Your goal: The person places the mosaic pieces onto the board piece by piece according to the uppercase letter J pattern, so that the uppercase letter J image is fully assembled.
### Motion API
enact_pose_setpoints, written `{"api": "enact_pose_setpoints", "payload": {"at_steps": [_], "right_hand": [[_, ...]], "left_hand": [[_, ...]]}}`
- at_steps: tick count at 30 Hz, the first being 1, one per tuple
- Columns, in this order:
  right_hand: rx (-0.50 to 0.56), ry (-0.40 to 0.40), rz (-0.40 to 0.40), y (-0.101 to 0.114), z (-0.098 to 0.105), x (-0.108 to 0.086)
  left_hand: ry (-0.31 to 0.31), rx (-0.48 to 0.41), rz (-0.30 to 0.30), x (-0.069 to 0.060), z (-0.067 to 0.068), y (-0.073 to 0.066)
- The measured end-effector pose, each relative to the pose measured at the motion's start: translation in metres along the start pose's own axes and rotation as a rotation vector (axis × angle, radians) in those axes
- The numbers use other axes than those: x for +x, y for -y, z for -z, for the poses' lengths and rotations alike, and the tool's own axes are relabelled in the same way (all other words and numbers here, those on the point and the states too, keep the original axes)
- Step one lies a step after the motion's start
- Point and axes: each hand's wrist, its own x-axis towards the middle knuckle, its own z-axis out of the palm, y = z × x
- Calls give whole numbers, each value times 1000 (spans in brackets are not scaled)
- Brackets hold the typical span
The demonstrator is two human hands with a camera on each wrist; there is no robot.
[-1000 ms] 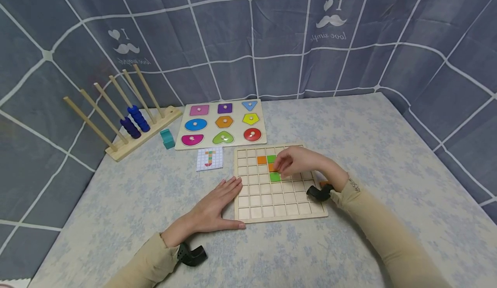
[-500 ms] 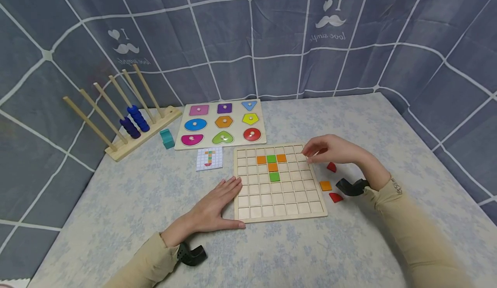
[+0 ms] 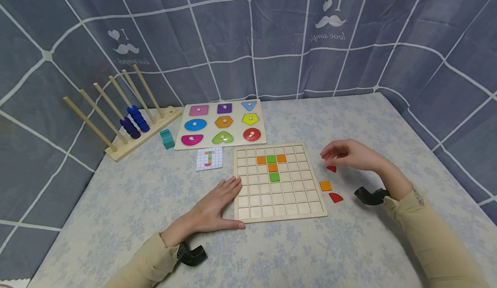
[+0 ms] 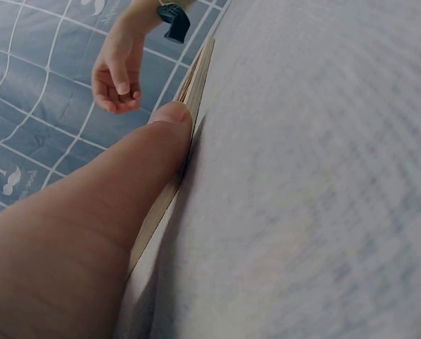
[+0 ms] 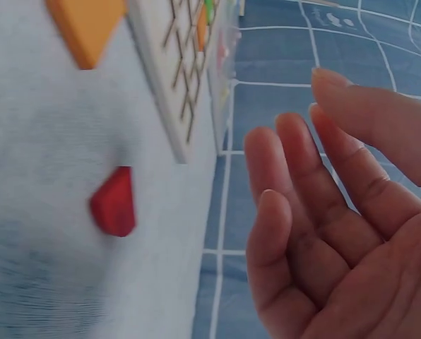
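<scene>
"Nearest me, the left hand (image 3: 209,209)?"
"Fingers extended, against the left edge of the board (image 3: 290,198); light pressure should suffice."
"On the tabletop (image 3: 279,253), right of it?"
"A red piece (image 3: 335,198), orange tile (image 3: 325,186), farther red piece (image 3: 331,168). Right hand (image 3: 352,154), raised there: grip parted, holding nothing. Pinching by edges seems best."

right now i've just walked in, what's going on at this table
A person is working at a wooden grid board, their left hand resting against its left edge. Three orange square tiles and two green square tiles form a T on it. The right hand is empty, held up off the board's right side. Below and near it lie a loose orange square tile and two red quarter-round pieces. A small white gridded card lies left of the board.
</scene>
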Motion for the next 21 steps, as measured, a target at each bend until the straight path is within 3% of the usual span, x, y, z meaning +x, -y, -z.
{"api": "enact_pose_setpoints", "payload": {"at_steps": [10,21], "right_hand": [[52,61,71,-17,-11,-4],[65,103,59,-30,-23,-4]], "left_hand": [[-2,5,-4,0,0,0],[40,1,32,0,1,-1]]}}
